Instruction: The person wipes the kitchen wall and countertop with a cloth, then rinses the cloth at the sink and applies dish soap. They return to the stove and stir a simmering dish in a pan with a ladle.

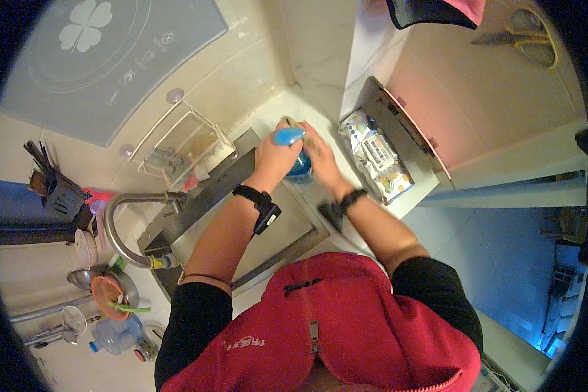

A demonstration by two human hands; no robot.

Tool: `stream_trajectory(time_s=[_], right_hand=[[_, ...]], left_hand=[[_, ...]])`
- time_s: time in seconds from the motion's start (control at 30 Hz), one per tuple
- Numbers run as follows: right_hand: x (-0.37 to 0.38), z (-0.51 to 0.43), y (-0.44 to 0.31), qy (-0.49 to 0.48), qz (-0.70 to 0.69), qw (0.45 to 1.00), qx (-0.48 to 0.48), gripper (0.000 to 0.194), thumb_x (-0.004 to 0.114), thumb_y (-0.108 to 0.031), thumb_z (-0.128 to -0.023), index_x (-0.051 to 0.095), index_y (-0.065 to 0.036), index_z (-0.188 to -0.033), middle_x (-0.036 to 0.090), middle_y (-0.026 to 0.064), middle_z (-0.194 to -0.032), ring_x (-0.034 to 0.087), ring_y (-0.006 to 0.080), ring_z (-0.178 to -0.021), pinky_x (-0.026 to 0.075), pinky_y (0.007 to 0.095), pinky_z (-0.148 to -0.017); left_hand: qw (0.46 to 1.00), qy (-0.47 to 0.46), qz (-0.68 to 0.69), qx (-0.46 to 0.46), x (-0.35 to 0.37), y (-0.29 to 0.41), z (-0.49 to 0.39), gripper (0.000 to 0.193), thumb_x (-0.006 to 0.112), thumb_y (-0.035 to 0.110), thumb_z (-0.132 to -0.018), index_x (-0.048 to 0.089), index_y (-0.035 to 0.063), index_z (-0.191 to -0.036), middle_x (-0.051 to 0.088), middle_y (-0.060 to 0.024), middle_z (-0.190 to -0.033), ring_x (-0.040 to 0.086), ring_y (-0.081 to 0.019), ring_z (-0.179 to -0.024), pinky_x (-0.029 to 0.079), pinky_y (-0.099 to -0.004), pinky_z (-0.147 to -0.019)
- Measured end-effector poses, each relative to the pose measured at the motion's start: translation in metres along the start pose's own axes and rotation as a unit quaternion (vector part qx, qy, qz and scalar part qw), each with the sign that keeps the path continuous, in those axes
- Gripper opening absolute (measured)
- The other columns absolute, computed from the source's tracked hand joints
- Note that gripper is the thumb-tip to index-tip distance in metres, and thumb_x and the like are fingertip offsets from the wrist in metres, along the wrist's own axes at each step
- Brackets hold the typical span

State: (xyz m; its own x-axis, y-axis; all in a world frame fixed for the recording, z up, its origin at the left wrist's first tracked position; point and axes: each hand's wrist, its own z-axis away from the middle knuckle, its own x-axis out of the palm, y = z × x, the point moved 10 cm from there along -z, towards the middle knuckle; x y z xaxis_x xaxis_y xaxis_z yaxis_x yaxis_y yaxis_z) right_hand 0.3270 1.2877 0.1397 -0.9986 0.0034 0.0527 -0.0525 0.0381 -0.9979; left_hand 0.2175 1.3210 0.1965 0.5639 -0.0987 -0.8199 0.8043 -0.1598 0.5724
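A bottle of blue liquid (300,168) with a light blue pump top (289,136) stands on the counter beyond the sink, in the upper middle of the view. Around its upper part is my left hand (276,156), just under the pump top. My right hand (320,153) is close against the bottle's right side, somewhat blurred; its fingers touch a small dark greenish item (290,121) behind the pump top. What that item is, and how firmly the right hand grips it, I cannot tell. Both wrists wear black bands.
Below the hands lies a steel sink (245,235) with a curved faucet (111,220) at left. A wire rack (169,142) hangs on the tiled wall. Right of the bottle lies a wipes packet (378,156). Clear plastic bottles (120,334) and an orange strainer (109,297) stand lower left.
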Motion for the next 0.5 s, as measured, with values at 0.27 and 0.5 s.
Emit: stream_trajectory(time_s=[0.27, 0.5], right_hand=[[-0.001, -0.006, -0.004, 0.030, 0.034, 0.990, -0.133, 0.043, 0.048, -0.015, -0.088, 0.050, -0.001, -0.128, 0.047, 0.0175, -0.134, 0.045, 0.0224, -0.123, 0.033, 0.0327, -0.104], [-0.012, -0.037, 0.097, -0.024, -0.094, 0.984, 0.149, 0.041, 0.050, -0.037, -0.093, 0.061, 0.000, -0.107, 0.065, 0.0084, -0.098, 0.058, 0.0143, -0.090, 0.046, 0.0285, -0.079]], left_hand=[[0.999, -0.018, -0.022, -0.024, 0.008, -0.007, -0.004, 0.031, 0.055, 0.033, -0.081, 0.051, 0.0066, -0.096, 0.064, -0.0222, -0.084, 0.060, -0.0436, -0.082, 0.048, -0.0500, -0.070], [0.999, -0.031, -0.034, -0.021, 0.008, -0.004, -0.005, 0.030, 0.056, 0.034, -0.079, 0.051, 0.0102, -0.097, 0.064, -0.0203, -0.087, 0.059, -0.0432, -0.083, 0.047, -0.0502, -0.072]])
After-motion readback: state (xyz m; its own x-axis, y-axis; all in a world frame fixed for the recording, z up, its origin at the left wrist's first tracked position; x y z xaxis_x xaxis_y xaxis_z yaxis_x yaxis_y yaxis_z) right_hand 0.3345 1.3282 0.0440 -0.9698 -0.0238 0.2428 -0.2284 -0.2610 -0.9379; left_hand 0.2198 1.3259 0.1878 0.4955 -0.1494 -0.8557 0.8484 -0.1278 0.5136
